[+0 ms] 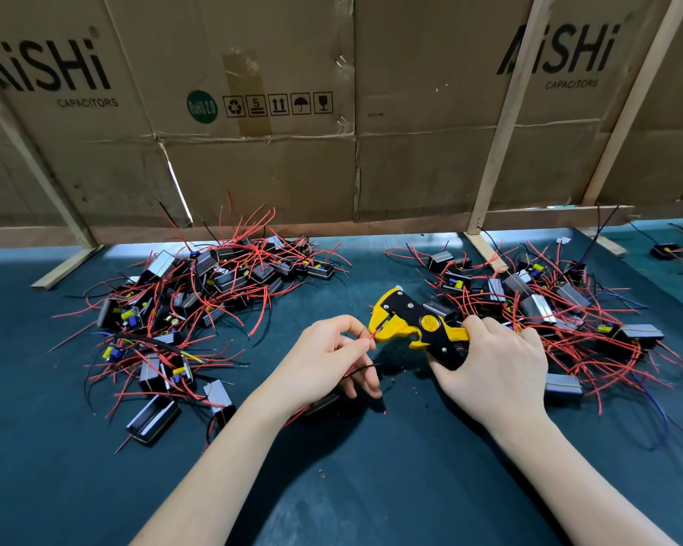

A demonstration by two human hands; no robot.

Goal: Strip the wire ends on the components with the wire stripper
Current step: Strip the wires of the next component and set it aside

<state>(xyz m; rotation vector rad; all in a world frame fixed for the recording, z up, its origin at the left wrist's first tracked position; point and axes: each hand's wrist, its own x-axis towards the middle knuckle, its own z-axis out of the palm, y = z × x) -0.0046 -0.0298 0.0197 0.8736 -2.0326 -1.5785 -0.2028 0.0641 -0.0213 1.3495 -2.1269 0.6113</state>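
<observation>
Wire stripper [418, 323], yellow and black, held above the dark green table [371, 486] between two heaps of components. Right hand [497, 364] grips the stripper handles, fingers curled around them. Left hand [328, 360] pinches a red wire [372, 336] between thumb and forefinger, wire end sitting in the stripper's yellow head; a black wire [361, 370] runs out beside the lower fingers. Component under the left palm mostly hidden. Left pile [198, 309] and right pile [549, 305] hold black boxed components with tangled red leads. Small red insulation bits [405, 382] lie scattered on the table near the hands. Cardboard wall [292, 112] stands behind.
</observation>
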